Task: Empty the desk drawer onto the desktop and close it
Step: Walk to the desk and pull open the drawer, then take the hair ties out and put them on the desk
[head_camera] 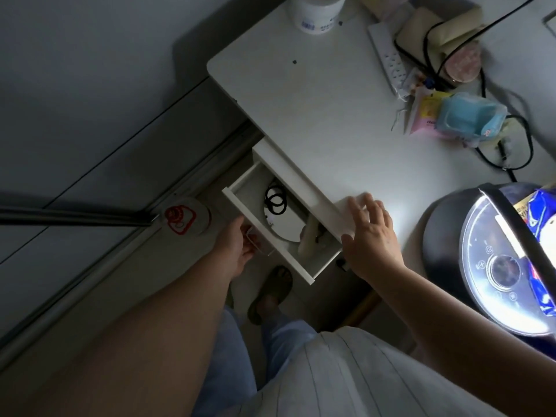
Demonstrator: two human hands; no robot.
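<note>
The white desk drawer is pulled out below the desktop. Inside lie black hair ties, a round white disc and a pale object near its right end. My left hand is at the drawer's front edge, fingers closed on a small clear box. My right hand rests with spread fingers on the desktop's edge just above the drawer, holding nothing.
On the desktop sit a white jar, a power strip, black cables, a blue and pink packet pile and a round cooker. A container with red bands stands on the floor to the left.
</note>
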